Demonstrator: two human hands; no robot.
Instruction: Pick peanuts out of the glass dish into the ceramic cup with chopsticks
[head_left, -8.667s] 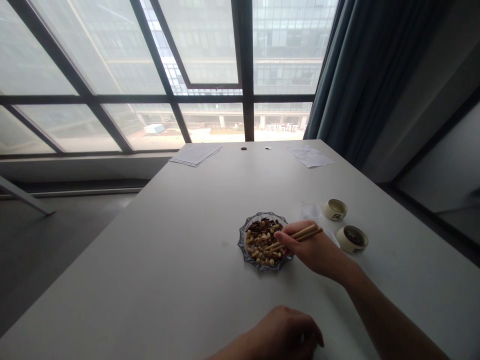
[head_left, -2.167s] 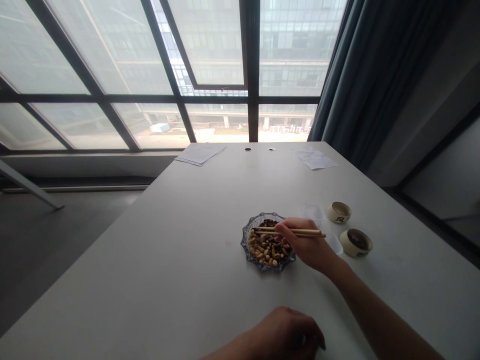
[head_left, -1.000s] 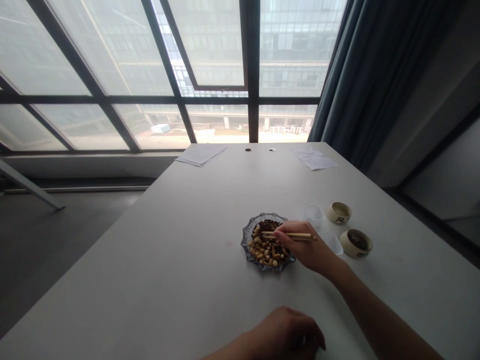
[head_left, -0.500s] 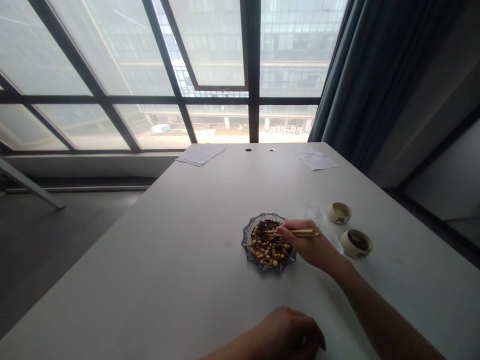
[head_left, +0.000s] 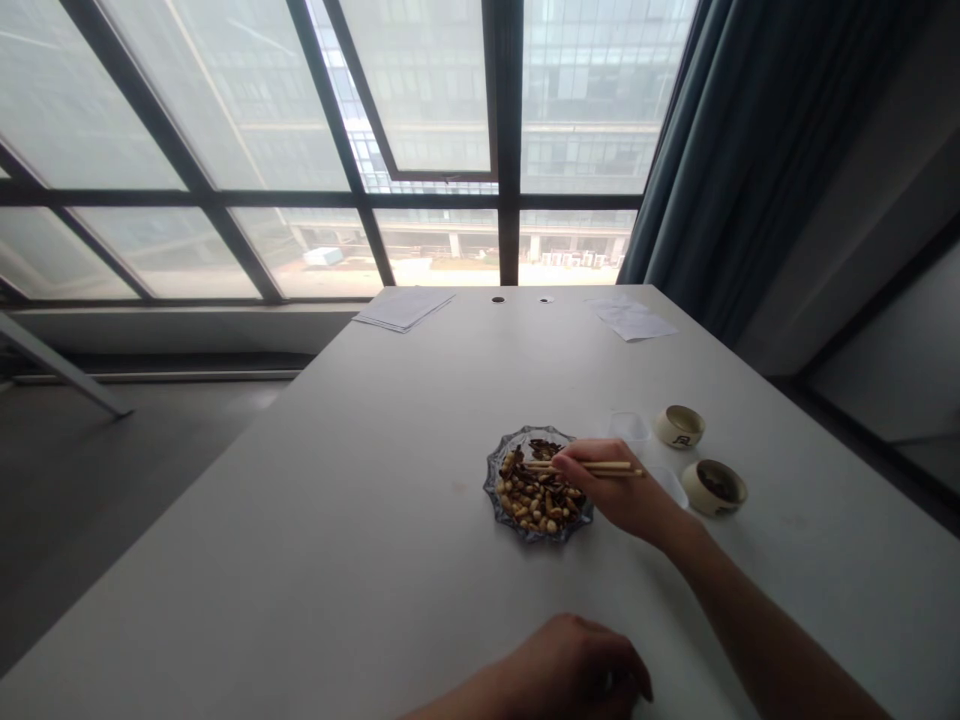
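My right hand [head_left: 619, 488] is closed around a pair of wooden chopsticks [head_left: 611, 466]. Their tips reach left into a scalloped clear glass dish [head_left: 492, 492]. In it lie pale round nut-like pieces [head_left: 536, 505], mixed with dark brown dried pieces [head_left: 546, 450]; I cannot make out whether the tips pinch any of them. Nearer to me, my left hand [head_left: 574, 665] rests on the white table [head_left: 360, 520], its fingers loosely curled with nothing visible in them. Part of that hand is in shadow and cut off by the lower edge.
Right of the dish stand two small cream bowls [head_left: 681, 426], the nearer bowl [head_left: 715, 487] with dark contents. Beside them are a clear plastic tray [head_left: 628, 427] and another clear container [head_left: 670, 484], partly behind my right hand. Paper sheets [head_left: 405, 309] lie at the far edge.
The chopstick tips have shifted slightly left within the dish. Dark pieces have been pushed about, and bare glass now shows at the dish's upper left. My left hand has not moved.
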